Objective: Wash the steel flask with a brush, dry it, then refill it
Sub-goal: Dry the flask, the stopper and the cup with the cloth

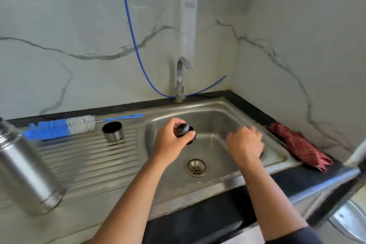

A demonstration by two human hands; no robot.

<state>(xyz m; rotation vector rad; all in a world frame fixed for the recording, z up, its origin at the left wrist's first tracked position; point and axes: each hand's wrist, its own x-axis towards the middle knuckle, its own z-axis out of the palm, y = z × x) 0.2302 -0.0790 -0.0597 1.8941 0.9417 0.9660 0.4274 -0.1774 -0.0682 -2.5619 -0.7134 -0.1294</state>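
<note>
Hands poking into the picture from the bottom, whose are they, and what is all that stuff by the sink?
The camera sits on a person's head, looking down, so you see that person's own arms. The left hand holds a small black stopper over the sink. The right hand is curled and holds nothing I can see. On the ribbed draining board stand the steel flask and its cup, with a blue and white brush behind. A red cloth lies to the right.

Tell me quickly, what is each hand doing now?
Left hand: holds the black round flask stopper over the steel sink.
Right hand: fingers curled, holds nothing visible.
</note>
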